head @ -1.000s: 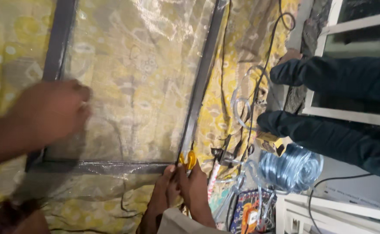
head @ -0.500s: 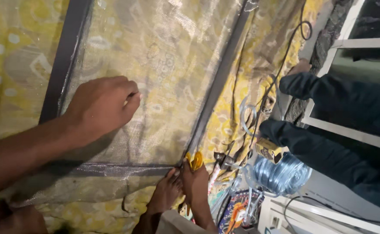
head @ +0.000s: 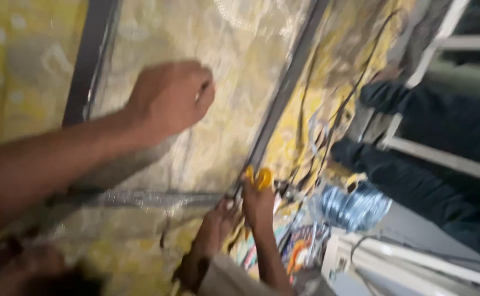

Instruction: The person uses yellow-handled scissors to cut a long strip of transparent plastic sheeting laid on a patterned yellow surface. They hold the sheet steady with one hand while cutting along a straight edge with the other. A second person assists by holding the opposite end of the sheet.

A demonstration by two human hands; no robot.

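Observation:
My left hand point(head: 169, 101) reaches in from the left, its fingers curled into a loose fist pressed against a yellow, foil-covered insulation sheet point(head: 234, 82). Whether anything small is pinched in the fingers is too blurred to tell. Dark metal framing strips point(head: 89, 60) point(head: 286, 87) run across the sheet. At the bottom centre a co-worker's two hands point(head: 240, 214) hold a yellow-handled tool point(head: 257, 178) where a strip meets a shiny foil-tape seam point(head: 141, 198). My right hand is out of view.
Black cables point(head: 327, 126) hang over the sheet at the right. Another person's legs in dark trousers point(head: 415, 148) stand by white frame bars point(head: 443, 159). A clear blue plastic bottle point(head: 355, 205) and colourful packets point(head: 300, 246) lie near a white bar point(head: 415, 263).
My left hand has moved rightward across the sheet, from the left strip toward the middle. The co-worker's hands and yellow tool stay at the same joint. The view is now blurred.

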